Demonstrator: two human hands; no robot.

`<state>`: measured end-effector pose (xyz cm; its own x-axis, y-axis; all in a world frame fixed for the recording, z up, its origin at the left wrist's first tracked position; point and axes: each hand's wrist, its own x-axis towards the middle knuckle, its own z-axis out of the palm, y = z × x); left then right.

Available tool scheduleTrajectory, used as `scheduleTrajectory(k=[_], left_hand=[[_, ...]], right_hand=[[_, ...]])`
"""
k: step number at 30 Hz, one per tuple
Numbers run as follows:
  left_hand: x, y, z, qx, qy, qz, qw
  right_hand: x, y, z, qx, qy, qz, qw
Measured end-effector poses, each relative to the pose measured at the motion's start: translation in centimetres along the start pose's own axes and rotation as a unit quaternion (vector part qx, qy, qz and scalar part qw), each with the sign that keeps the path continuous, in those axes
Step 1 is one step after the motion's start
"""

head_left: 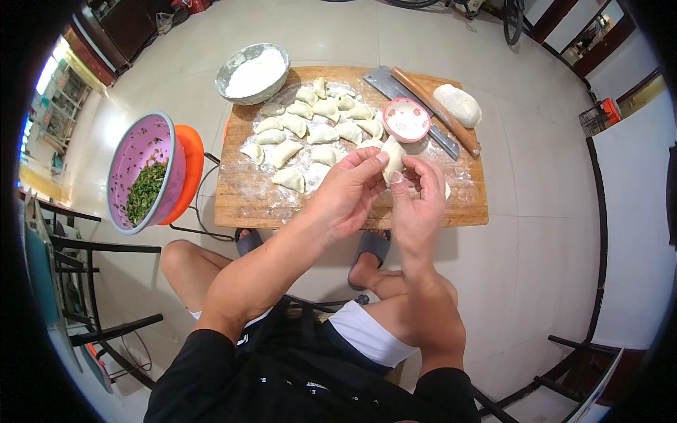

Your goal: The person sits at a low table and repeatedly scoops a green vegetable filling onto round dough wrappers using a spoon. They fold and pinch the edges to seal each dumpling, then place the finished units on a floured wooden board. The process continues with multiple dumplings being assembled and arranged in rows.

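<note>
A pale dumpling (393,156) is pinched between my two hands over the near right part of the wooden board (236,201). The fingertips of my left hand (352,189) grip its left edge. On its right side, the thumb and fingers of my right hand (419,204) press the dough. Several folded dumplings (288,152) lie on the floured board, beyond and left of my hands. Just past my fingers stands a small pink-rimmed bowl (407,118) with something white in it. Part of the board's near right is hidden under my hands, where a bit of pale dough peeks out.
A cleaver (384,80), a rolling pin (438,111) and a dough lump (458,104) occupy the far right of the board. At its far left corner sits a flour bowl (231,92). Left of it, a purple basin (173,185) of chopped green filling rests on an orange stool (189,158).
</note>
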<state>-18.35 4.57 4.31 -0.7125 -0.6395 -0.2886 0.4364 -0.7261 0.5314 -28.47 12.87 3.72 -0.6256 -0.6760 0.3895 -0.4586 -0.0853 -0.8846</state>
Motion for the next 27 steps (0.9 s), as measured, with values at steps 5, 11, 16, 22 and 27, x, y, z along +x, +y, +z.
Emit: scheduleTrajectory(k=[5,11,16,22,27], left_hand=[[0.2,-0.5,0.2,0.091,0.034,0.067,0.993],[0.2,-1.1,0.5,0.208,0.052,0.146,0.966],[0.0,-0.8,0.8,0.218,0.054,0.173,0.959],[-0.4,-0.6,0.9,0.246,0.060,0.169,0.952],[-0.3,-0.8,0.7,0.238,0.064,0.177,0.953]], right_hand=[[-0.1,0.9,1.0,0.229,-0.006,0.089,0.969],[-0.1,1.7,0.8,0.298,0.012,0.151,0.943],[-0.2,1.4,0.5,0.261,0.037,0.161,0.951],[-0.2,0.3,1.1,0.262,0.053,0.148,0.952],[-0.3,1.6,0.7,0.330,0.062,0.216,0.917]])
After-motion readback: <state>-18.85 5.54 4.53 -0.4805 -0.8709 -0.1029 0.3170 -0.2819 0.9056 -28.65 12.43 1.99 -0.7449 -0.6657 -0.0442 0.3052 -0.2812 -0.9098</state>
